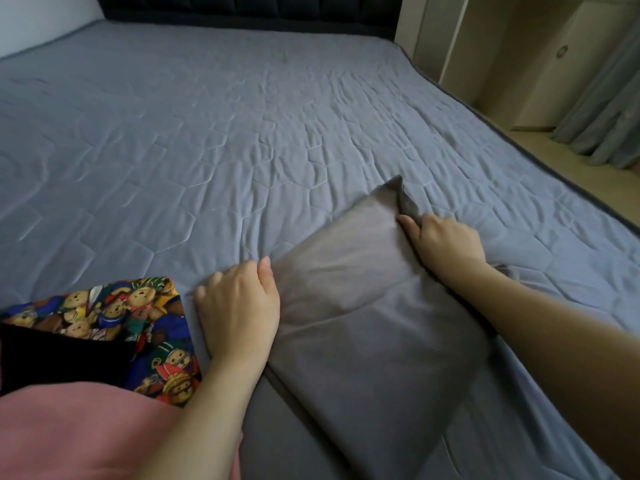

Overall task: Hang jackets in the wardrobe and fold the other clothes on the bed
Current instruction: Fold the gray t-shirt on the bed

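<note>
- A grey garment [363, 306] lay folded on the near part of the bed [207, 133], running from the lower edge of the view up toward the middle, with one corner pointing at the headboard [249, 6].
- The left hand [239, 306] rested at the garment's left edge, thumb on top of the cloth and fingers curled down beside the fold; it appeared to be pinching that edge.
- The right hand [443, 244] was at the garment's far right edge, thumb laid on the cloth and fingers tucked under a raised flap, gripping it.
- A folded item with a teddy-bear print [145, 323] lay on the bed just left of the left hand, apart from the grey garment.
- A black cloth [59, 358] overlapped the bear print, and a pink cloth [76, 434] lay in front of both at the lower left.
- The bed carried a grey quilted cover, lightly wrinkled.
- Pale cabinet panels [519, 64] and a grey curtain [609, 116] stood beyond the bed's right side.
</note>
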A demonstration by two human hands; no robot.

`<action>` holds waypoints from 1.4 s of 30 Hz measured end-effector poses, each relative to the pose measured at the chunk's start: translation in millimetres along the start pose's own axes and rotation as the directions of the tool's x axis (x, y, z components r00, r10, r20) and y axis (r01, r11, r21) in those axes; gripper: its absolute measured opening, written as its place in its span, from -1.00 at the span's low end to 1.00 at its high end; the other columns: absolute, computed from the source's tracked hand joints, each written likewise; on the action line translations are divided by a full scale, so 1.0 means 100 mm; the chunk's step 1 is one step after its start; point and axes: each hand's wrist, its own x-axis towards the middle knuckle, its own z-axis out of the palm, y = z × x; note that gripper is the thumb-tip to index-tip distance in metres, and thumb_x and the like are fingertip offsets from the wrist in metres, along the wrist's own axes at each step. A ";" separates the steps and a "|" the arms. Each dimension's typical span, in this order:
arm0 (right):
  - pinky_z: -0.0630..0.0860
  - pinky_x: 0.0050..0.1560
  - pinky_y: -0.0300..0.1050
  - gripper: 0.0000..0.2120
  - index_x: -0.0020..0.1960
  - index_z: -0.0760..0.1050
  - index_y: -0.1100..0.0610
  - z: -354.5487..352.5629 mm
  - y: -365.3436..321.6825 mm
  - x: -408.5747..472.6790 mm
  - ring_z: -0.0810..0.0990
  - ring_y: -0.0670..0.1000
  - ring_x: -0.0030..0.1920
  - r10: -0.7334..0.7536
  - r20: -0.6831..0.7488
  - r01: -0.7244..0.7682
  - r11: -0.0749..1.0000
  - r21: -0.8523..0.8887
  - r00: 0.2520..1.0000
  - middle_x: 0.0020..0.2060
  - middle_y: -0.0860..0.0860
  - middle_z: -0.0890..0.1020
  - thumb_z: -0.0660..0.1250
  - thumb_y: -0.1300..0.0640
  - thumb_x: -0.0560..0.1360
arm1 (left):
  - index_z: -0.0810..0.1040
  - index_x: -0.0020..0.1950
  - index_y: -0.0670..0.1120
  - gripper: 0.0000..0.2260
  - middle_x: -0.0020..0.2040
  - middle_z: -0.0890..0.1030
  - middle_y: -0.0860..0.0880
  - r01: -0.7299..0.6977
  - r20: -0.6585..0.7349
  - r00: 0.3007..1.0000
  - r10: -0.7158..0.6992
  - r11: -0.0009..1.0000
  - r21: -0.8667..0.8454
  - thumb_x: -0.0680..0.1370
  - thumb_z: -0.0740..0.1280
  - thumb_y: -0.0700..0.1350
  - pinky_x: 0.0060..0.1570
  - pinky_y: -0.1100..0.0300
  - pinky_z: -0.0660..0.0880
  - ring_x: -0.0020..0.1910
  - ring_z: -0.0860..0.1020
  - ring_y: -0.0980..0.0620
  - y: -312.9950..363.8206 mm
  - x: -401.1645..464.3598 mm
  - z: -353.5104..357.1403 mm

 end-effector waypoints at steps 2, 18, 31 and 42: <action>0.43 -0.14 0.05 -0.41 -0.11 0.48 0.16 0.04 0.01 0.00 0.59 0.24 -0.02 0.017 0.026 -0.017 1.000 0.003 1.000 -0.10 0.17 0.63 -0.06 -0.29 0.59 | 0.53 -0.28 -0.17 -0.63 -0.29 0.61 -0.16 -0.002 0.000 1.000 0.002 1.000 0.026 0.63 0.17 -0.02 -0.17 -0.04 0.37 -0.23 0.54 -0.23 0.01 0.02 0.02; 0.38 0.18 -0.05 -0.24 0.34 0.42 0.22 -0.81 0.54 -0.55 0.48 0.17 0.25 0.213 0.619 -0.311 0.949 0.054 0.756 0.31 0.17 0.49 0.03 -0.40 0.52 | 0.46 0.36 -0.15 -0.08 0.35 0.49 -0.18 0.131 0.554 0.825 -0.113 0.991 0.008 0.43 -0.13 0.54 0.21 -0.02 0.36 0.31 0.46 -0.18 0.11 0.42 -0.32; 0.39 0.07 0.03 -0.28 0.32 0.40 0.14 -0.04 -0.37 0.54 0.51 0.17 0.22 0.138 0.438 -0.307 0.887 0.344 0.888 0.25 0.16 0.54 0.07 -0.43 0.48 | 0.61 -0.04 -0.10 -0.10 -0.01 0.66 -0.13 -0.002 0.315 0.946 -0.078 0.969 0.246 0.27 -0.08 0.64 -0.16 0.10 0.44 0.04 0.61 -0.15 0.18 0.29 -0.05; 0.39 0.01 -0.06 -0.67 0.15 0.45 0.14 -2.29 -0.58 0.59 0.53 0.13 0.05 0.186 0.340 -0.382 0.587 0.714 0.922 0.05 0.09 0.57 0.20 -0.11 0.60 | 0.66 0.07 -0.07 -0.50 0.05 0.67 -0.08 0.347 0.779 0.626 -0.027 0.905 -0.248 0.33 0.42 0.27 0.14 0.06 0.52 0.01 0.62 -0.04 0.28 1.17 -1.71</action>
